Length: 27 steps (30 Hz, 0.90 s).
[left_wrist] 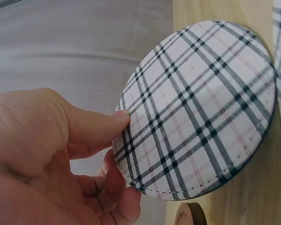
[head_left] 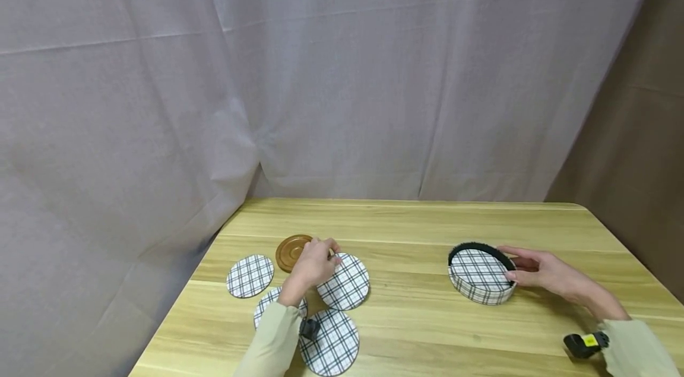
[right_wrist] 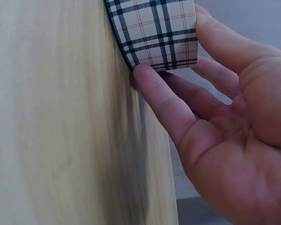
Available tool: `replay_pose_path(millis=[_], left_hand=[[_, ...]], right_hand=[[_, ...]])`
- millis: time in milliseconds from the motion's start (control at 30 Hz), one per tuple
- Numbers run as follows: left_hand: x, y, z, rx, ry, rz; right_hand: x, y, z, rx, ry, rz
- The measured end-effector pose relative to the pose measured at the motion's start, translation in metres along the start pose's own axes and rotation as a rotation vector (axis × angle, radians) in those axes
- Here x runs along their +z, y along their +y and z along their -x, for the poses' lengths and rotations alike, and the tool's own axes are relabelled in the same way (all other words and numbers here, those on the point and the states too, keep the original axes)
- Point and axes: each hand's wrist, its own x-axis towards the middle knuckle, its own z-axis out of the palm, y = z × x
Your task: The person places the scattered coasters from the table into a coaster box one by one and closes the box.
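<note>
My left hand [head_left: 316,259] pinches the edge of a round plaid coaster [head_left: 346,285], thumb on its upper face and fingers at the underside. In the left wrist view this coaster [left_wrist: 196,112] fills much of the frame, with black stitching along its rim. My right hand [head_left: 542,273] grips the right side of a round plaid coaster holder [head_left: 483,295]. Its thumb lies at the rim and its other fingers go round the outer wall. Inside the holder, which has a black inner edge, a plaid face shows. The right wrist view has the holder's wall [right_wrist: 164,35] between thumb and fingers.
A brown wooden disc [head_left: 288,252] lies just beyond the left hand. Plaid coasters lie at the left [head_left: 250,276], partly under the left forearm [head_left: 265,304] and nearer the front [head_left: 336,344]. The wooden table [head_left: 411,323] ends at a grey curtain [head_left: 347,98].
</note>
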Motion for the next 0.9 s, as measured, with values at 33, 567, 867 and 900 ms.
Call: replay_pose_path(millis=[33,567,867,900], left_hand=[[0.000,0.000,0.000,0.006,-0.001,0.005],[-0.005,0.022,-0.012,0.187,-0.020,0.157],[0.003,0.041,-0.023,0.153,0.012,0.186],[0.004,0.042,-0.024,0.149,0.016,0.198]], right_hand=[[0.000,0.000,0.000,0.002,0.001,0.005],[-0.001,-0.002,-0.001,0.028,-0.018,0.020],[-0.002,0.000,0.000,0.019,-0.014,0.000],[-0.002,0.001,0.000,0.022,-0.013,0.002]])
